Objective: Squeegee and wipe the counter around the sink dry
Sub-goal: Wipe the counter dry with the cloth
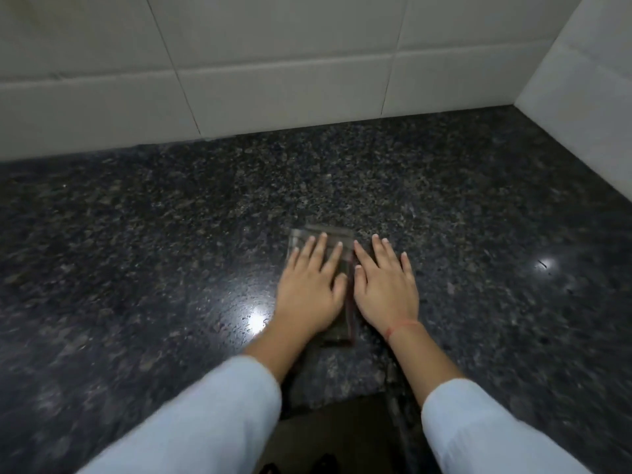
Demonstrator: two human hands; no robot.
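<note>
A dark folded cloth (337,234) lies flat on the black speckled granite counter (171,217). My left hand (309,285) presses on the cloth with straight fingers spread. Just to its right, my right hand (386,285) lies flat with fingers straight; its thumb and index finger touch the cloth's right edge and the rest of the hand rests on the counter. Most of the cloth is hidden under my left hand. No sink or squeegee is in view.
White tiled walls (273,63) meet the counter at the back and on the right (581,80), forming a corner at the far right. The counter's front edge (342,401) runs near my forearms, with dark floor below. Light glares off the stone at two spots.
</note>
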